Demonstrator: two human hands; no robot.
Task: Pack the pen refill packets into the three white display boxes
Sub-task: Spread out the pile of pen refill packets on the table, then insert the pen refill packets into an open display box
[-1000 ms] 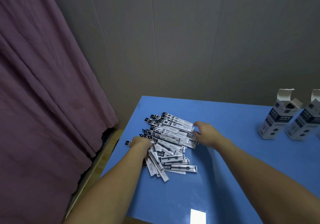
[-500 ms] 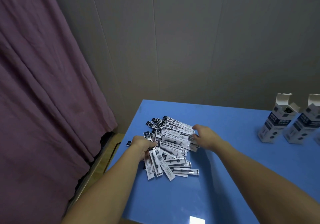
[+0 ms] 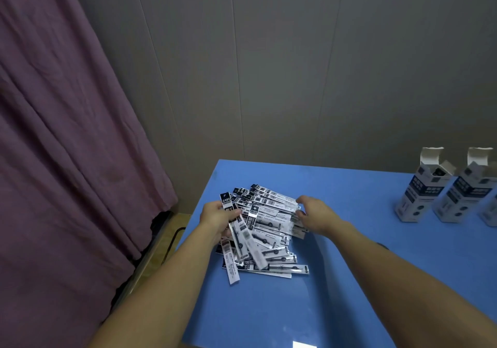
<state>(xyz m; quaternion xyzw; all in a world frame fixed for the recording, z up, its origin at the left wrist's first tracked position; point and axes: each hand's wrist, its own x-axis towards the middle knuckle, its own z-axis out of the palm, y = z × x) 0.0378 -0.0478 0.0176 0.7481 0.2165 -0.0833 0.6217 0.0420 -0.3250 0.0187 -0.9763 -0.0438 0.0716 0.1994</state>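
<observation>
Small makeshift packing room, plain grey panelled wall (image 3: pixel 295 65), purple curtain (image 3: pixel 67 132) at the left, blue tabletop (image 3: pixel 349 280), retail refill packets (image 3: pixel 269 226), open display boxes (image 3: pixel 419 189)

Left hand (image 3: pixel 217 217) has lifted several refill packets (image 3: pixel 238 229) off the pile.
</observation>
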